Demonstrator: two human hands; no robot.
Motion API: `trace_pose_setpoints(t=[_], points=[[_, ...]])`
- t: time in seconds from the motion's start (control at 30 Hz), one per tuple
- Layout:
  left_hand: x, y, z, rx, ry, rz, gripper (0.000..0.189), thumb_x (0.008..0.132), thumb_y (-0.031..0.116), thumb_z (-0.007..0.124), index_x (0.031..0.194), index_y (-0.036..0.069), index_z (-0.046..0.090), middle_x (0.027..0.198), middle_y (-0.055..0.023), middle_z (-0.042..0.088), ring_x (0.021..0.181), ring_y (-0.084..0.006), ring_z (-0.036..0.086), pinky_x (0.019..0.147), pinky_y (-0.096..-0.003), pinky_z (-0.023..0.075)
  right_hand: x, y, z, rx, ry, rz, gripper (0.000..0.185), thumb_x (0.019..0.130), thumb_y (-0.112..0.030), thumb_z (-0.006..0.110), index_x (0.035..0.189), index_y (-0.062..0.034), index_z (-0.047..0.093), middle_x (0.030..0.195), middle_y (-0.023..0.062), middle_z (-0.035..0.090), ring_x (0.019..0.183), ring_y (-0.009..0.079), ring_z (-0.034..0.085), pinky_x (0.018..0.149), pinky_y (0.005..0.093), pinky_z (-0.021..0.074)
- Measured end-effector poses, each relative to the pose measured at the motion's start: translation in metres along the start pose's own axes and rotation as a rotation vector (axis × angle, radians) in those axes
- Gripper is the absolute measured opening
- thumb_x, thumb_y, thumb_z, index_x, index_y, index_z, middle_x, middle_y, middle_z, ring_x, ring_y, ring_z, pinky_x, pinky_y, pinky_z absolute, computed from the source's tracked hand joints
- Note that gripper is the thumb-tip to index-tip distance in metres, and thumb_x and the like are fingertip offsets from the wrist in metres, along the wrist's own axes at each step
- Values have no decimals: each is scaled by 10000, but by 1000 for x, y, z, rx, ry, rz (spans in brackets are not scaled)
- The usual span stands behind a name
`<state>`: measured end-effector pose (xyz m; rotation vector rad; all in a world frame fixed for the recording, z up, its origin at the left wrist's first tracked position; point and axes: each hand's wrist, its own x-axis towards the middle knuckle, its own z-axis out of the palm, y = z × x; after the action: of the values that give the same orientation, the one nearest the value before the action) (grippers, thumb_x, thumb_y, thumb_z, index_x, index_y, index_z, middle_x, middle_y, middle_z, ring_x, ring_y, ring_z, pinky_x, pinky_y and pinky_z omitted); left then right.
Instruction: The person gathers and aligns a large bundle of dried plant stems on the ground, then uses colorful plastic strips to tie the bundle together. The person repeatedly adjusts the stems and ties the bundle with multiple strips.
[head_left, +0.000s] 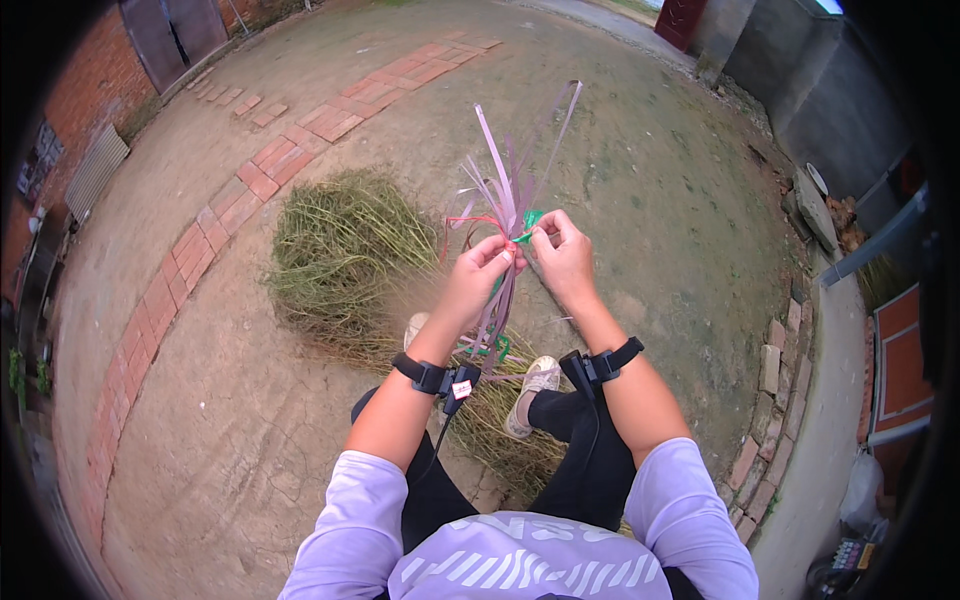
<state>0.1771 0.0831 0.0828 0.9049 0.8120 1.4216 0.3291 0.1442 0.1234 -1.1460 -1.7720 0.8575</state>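
My left hand (487, 271) is closed around the middle of a bunch of purple flat plastic straps (508, 196). The straps fan out above the fist, one bent into a long loop, and their other ends hang below it. A thin red strip (472, 220) crosses the bunch just above my left thumb. Between the thumb and fingers of my right hand (562, 255) is a green plastic strip (529, 221), close beside the bunch. More green strip shows lower down, among the hanging ends over the dried stalks. How the strips wrap the bunch is partly hidden by my fingers.
A heap of dried plant stalks (352, 262) lies ahead to the left, with more stalks (517, 442) between my feet. A curved-looking brick path (247, 202) runs along the left. Stacked bricks (770, 405) edge the right side, near a concrete ledge (825, 375).
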Motion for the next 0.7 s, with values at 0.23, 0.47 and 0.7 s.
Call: trace_pose_setpoints(t=[0.23, 0.47, 0.7], points=[[-5, 7, 3, -23, 39, 38, 274, 917, 89, 631, 1170, 10, 560, 1073, -55, 643, 1008, -123, 609, 910, -274, 469, -7, 4, 5, 721, -306, 340, 177, 913, -209, 670, 965, -87, 552, 880, 26, 638, 758, 88, 600, 635, 214, 480], [0, 2, -12, 56, 130, -20, 311, 848, 55, 710, 1096, 38, 524, 1050, -75, 667, 972, -131, 637, 877, -268, 479, -8, 1, 7, 839, -205, 248, 194, 875, -160, 710, 944, -72, 551, 881, 32, 650, 769, 85, 601, 652, 229, 491], [4, -14, -8, 106, 101, 54, 309, 898, 79, 655, 1166, 15, 516, 1008, -63, 676, 931, -102, 627, 827, -254, 491, -11, 1, 11, 512, -261, 290, 192, 853, -102, 708, 984, -38, 582, 876, 27, 654, 743, 83, 601, 646, 224, 489]])
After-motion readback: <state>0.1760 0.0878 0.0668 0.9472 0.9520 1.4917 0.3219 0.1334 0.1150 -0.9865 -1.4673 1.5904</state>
